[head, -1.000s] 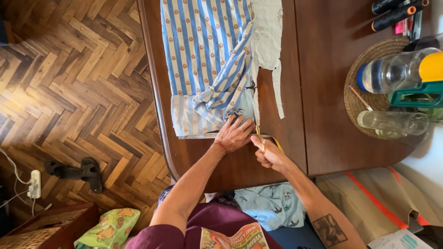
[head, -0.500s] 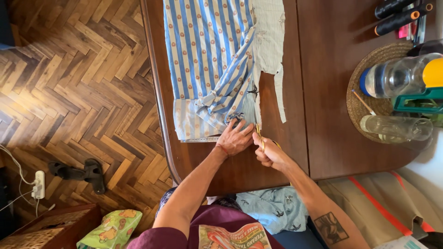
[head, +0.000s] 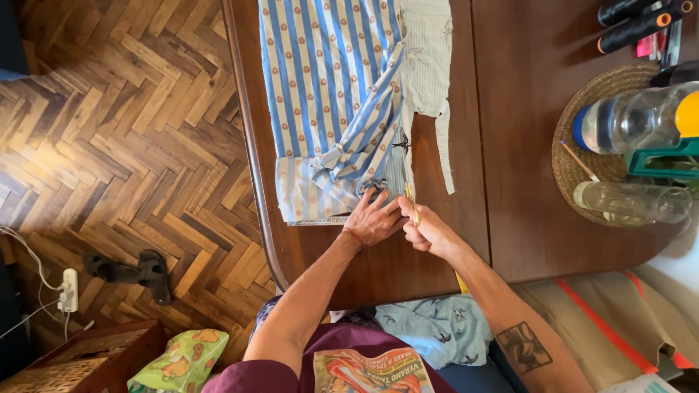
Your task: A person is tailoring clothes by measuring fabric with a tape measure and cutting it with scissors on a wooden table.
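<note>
The striped cloth (head: 331, 87) lies on the table (head: 510, 145), near its left edge. The left hand (head: 373, 220) presses flat and open on the cloth's near corner. Just right of it, the right hand (head: 429, 231) is closed around a thin yellow tool (head: 411, 204) at the cloth's edge.

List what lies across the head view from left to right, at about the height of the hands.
Power strip → black sandals → left hand on the striped fabric → right hand holding a thin yellow tool → woven mat → clear bottle.
</note>
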